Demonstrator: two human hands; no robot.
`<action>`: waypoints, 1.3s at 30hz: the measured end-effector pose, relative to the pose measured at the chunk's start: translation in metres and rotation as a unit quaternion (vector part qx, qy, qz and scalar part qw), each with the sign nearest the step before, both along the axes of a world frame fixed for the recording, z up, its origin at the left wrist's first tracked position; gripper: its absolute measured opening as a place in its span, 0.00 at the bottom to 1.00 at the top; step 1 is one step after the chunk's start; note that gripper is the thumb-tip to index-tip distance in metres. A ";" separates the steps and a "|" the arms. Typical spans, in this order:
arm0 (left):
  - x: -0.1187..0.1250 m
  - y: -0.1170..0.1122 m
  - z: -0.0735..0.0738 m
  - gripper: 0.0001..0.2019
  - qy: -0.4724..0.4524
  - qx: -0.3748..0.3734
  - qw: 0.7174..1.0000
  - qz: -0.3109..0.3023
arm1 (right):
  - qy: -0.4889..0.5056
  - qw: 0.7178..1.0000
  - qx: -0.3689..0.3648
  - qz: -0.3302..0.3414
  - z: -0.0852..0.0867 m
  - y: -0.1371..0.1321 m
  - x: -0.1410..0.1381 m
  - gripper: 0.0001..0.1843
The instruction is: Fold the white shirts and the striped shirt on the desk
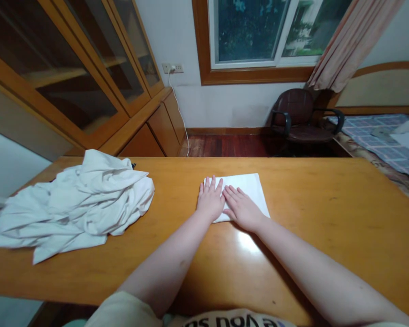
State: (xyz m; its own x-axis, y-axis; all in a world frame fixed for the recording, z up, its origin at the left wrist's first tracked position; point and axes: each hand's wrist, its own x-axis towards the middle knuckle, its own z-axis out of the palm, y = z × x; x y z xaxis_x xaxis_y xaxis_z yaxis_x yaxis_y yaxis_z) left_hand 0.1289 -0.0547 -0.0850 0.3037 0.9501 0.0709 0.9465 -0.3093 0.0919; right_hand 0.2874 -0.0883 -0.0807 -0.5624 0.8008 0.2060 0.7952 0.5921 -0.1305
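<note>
A flat white folded cloth (pixel 250 187) lies on the wooden table in front of me. My left hand (pixel 210 200) rests palm down on its left edge, fingers spread and pointing away from me. Beside it, my right hand (pixel 241 208) also lies flat on the cloth, its fingers stretched toward the left hand. The two hands nearly touch, and they cover the cloth's left and near parts. Neither one grips anything.
On the left of the table (pixel 327 218) sits a crumpled heap of white cloth (pixel 85 195). Behind the table stand a glass-door cabinet (pixel 122 91), a dark armchair (pixel 295 113) and a bed (pixel 388 141). A white cord (pixel 179 106) hangs from a wall socket.
</note>
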 end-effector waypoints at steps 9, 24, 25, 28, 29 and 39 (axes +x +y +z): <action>-0.003 0.002 -0.002 0.29 -0.024 -0.008 1.000 -0.006 | -0.017 0.992 -0.068 -0.108 -0.004 0.004 0.002 0.33; -0.023 -0.002 -0.002 0.28 -0.115 -0.014 0.993 0.023 | -0.067 0.954 -0.126 -0.262 0.004 0.031 0.028 0.43; -0.026 -0.003 0.000 0.26 -0.124 0.002 0.992 0.028 | -0.070 0.948 -0.134 -0.280 0.005 0.028 0.027 0.44; -0.031 -0.004 0.007 0.20 -0.157 0.055 0.986 0.015 | -0.098 0.927 -0.132 -0.338 0.010 0.016 0.023 0.45; -0.031 -0.004 0.009 0.18 -0.168 0.068 0.983 0.009 | -0.113 0.918 -0.119 -0.362 0.012 0.010 0.022 0.45; -0.023 -0.008 0.018 0.20 -0.184 0.023 0.982 -0.034 | -0.088 0.897 -0.075 -0.428 0.042 -0.025 0.044 0.29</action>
State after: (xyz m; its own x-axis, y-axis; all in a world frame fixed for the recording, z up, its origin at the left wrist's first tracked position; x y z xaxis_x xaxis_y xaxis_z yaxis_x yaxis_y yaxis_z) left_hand 0.1060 -0.0626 -0.0669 0.3115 0.9220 0.2299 0.8285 -0.3821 0.4093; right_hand 0.3317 -0.1131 -0.0389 0.2571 0.9660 0.0282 0.9661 -0.2576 0.0153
